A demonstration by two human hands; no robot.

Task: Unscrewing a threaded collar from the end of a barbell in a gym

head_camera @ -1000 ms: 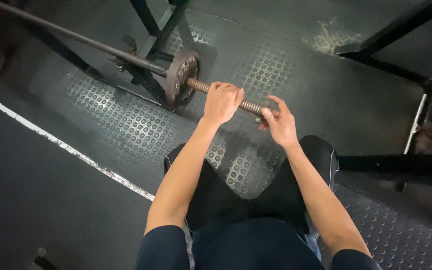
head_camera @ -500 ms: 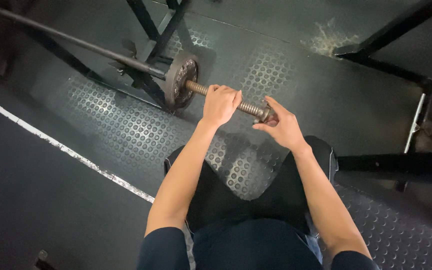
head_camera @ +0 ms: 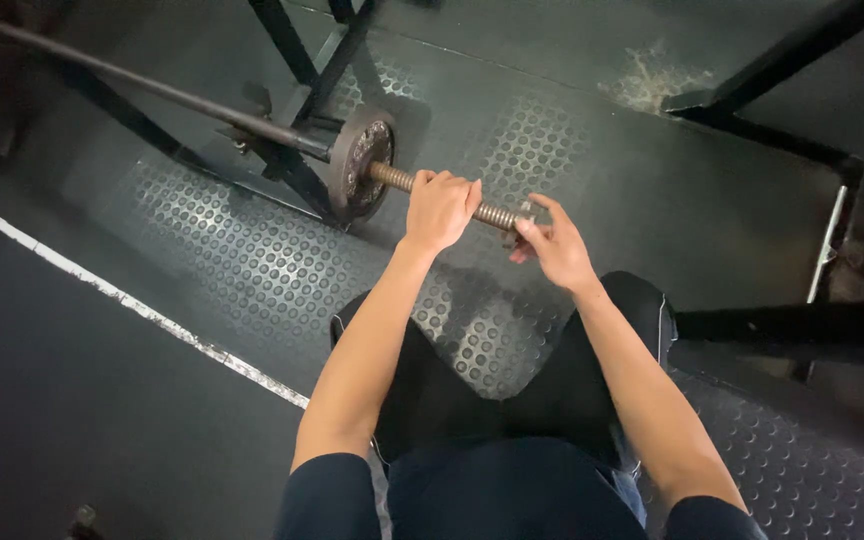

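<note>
A long dark barbell bar (head_camera: 182, 97) runs from the upper left down to a round metal weight plate (head_camera: 357, 165). Past the plate its threaded sleeve (head_camera: 492, 212) sticks out toward me. My left hand (head_camera: 439, 208) is closed in a fist around that threaded sleeve, knuckles up. My right hand (head_camera: 549, 243) is at the sleeve's very tip, with thumb and fingers pinched on a small collar nut (head_camera: 524, 217) there. Both forearms reach forward over my dark trousers.
Black studded rubber flooring (head_camera: 252, 260) lies underneath, with a white painted line (head_camera: 122, 300) crossing at the left. Black steel rack legs (head_camera: 302, 60) stand behind the plate. More black frame tubing (head_camera: 782, 80) is at the upper right and a black beam (head_camera: 802, 325) at the right.
My right hand has shifted slightly at the tip of the sleeve, fingers turning around the nut. The left hand keeps its grip and the bar stays in place.
</note>
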